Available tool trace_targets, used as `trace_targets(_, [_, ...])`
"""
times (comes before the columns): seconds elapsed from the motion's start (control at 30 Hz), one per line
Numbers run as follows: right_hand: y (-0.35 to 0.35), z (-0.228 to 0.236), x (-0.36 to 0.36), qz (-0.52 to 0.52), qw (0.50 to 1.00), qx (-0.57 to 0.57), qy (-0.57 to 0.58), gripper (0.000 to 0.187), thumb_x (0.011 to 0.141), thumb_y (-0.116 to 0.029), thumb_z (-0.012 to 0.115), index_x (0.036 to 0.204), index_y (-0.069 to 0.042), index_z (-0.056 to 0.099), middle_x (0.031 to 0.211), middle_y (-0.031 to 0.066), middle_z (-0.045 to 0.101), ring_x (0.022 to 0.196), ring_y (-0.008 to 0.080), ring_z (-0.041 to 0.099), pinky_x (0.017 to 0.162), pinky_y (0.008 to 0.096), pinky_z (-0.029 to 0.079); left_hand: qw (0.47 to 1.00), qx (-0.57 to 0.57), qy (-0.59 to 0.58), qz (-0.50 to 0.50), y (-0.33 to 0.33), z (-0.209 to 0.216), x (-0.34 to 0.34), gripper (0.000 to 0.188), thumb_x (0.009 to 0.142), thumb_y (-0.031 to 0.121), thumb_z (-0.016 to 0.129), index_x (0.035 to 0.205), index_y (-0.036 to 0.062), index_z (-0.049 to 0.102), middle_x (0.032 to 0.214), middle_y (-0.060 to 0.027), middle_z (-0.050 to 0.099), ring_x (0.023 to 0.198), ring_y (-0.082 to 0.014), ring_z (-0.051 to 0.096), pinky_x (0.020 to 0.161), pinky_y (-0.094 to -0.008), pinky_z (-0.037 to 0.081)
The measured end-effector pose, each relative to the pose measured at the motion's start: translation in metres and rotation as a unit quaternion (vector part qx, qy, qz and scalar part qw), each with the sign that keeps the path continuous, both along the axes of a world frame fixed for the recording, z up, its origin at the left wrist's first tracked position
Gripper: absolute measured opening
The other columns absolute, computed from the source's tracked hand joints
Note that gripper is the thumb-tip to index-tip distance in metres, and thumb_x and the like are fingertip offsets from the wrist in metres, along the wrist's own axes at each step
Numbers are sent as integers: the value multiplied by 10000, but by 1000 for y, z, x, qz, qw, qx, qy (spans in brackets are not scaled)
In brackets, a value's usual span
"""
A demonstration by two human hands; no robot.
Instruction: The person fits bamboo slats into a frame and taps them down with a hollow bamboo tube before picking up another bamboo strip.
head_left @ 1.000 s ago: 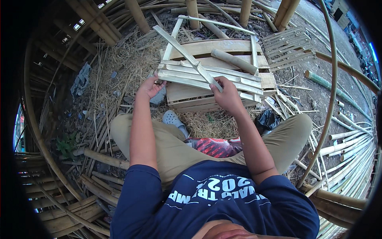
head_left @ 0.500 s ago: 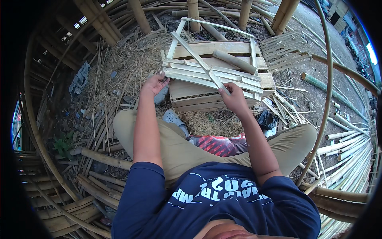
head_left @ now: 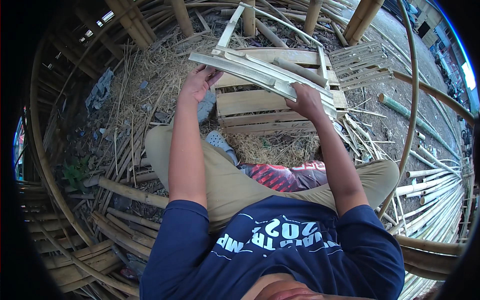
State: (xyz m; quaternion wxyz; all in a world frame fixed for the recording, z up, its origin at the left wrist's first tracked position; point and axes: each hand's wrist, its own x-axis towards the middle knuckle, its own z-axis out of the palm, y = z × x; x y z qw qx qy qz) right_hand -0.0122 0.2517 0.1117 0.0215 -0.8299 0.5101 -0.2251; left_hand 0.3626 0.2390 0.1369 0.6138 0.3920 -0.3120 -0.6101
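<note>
A split bamboo slat lies slantwise along the near side of a light bamboo frame, covering part of its other slats. My right hand is closed around the slat's right end. At the left, my left hand has its fingers curled up against the underside near the slat's left end; which strips they grip is partly hidden. Frame and slat rest over a low slatted wooden crate. A short bamboo tube lies across it, beyond my right hand.
A slatted bamboo panel stands right of the crate. Bamboo offcuts lie beside it, and long poles fan out at far right. A curved bamboo pole rises at right. Straw covers ground before my feet.
The slat has swung from standing steeply across the frame to lying along its near side. My left hand has moved up, my right hand slightly right and up. The frame has shifted away.
</note>
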Motion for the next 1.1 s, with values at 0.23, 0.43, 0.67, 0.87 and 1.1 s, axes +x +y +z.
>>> trace_targets(0.23, [-22, 121, -31, 21, 999, 40, 30, 396, 788, -299, 791, 1000, -8, 625, 851, 221, 684, 842, 399, 676, 794, 490, 520, 998, -63, -25, -7, 8, 49, -12, 409, 1009, 222, 708, 1166, -140, 601, 1127, -201, 690, 1032, -308, 741, 961, -361, 647])
trace_targets(0.43, [-72, 182, -50, 128, 990, 52, 6, 373, 901, -187, 791, 1195, -1, 658, 1078, 146, 772, 992, 226, 716, 927, 377, 537, 999, -8, 20, 43, 3, 65, -16, 429, 1036, 281, 629, 1094, -135, 546, 1096, -305, 676, 1055, -406, 734, 979, -428, 638])
trace_targets(0.67, [-113, 221, -45, 115, 982, 116, 95, 519, 903, -251, 818, 1325, -18, 626, 1145, 88, 740, 1078, 170, 662, 984, 355, 505, 998, -46, 29, 24, 0, 69, -17, 374, 1062, 214, 506, 1110, -156, 535, 1161, -355, 670, 1113, -403, 716, 1024, -445, 614])
trace_targets(0.87, [-138, 227, -49, 132, 983, 108, 67, 490, 889, -254, 831, 1276, -22, 642, 1050, 92, 751, 951, 163, 690, 891, 351, 546, 997, -57, 34, 28, -7, 70, -20, 382, 1065, 191, 472, 1205, -161, 522, 1210, -329, 663, 1148, -391, 702, 1041, -437, 606])
trace_targets(1.1, [-135, 254, -34, 101, 979, 94, 151, 253, 882, -263, 826, 1028, -81, 729, 1053, 102, 733, 941, 203, 684, 804, 366, 553, 960, -98, -205, 162, -10, 66, -40, 507, 1025, 132, 642, 1468, -55, 483, 1407, -213, 612, 1274, -312, 638, 1104, -374, 520])
